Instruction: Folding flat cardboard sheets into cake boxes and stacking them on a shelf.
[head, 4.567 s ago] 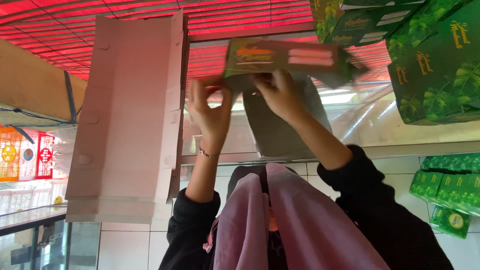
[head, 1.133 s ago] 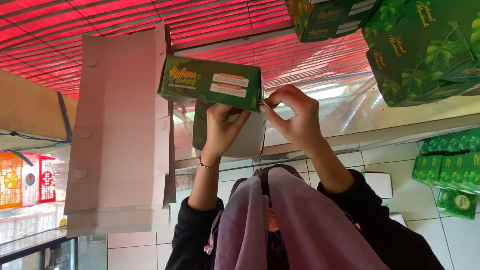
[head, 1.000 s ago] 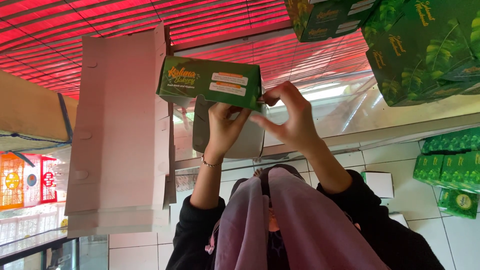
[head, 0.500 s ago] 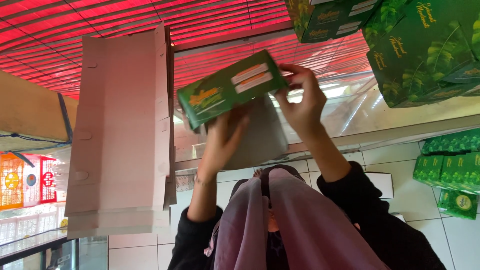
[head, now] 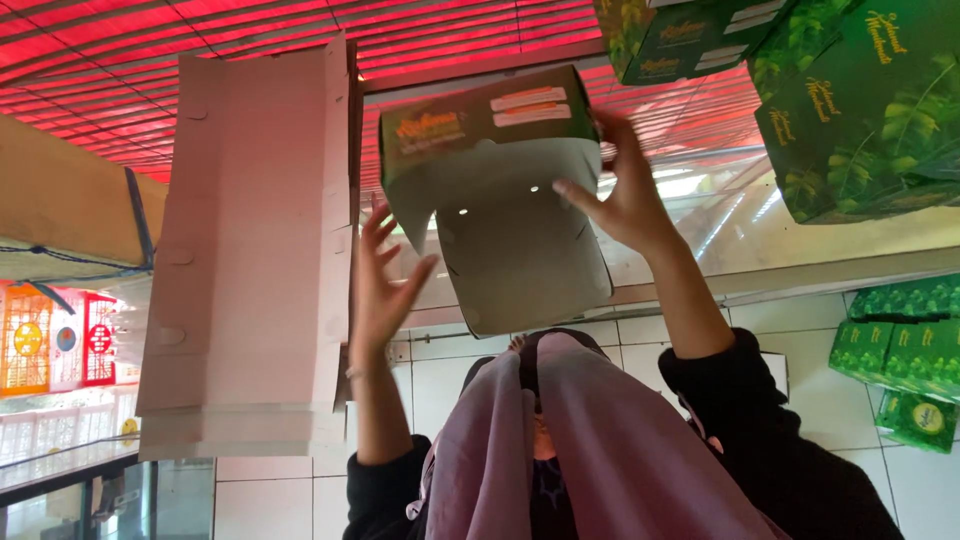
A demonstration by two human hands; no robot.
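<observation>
I have the green carton (head: 490,190) raised between both hands, its grey inside flap hanging toward the camera. My right hand (head: 625,190) grips its right edge, arm stretched up, fingers closed on the card. My left hand (head: 385,280) is just off the left edge (fingers spread wide, holding nothing), beside the stack of flat pink cardboard (head: 255,260).

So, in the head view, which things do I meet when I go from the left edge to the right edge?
Red and yellow banners → stack of flat pink cardboard → left hand → green box being folded → right hand → green leaf-print boxes.
</observation>
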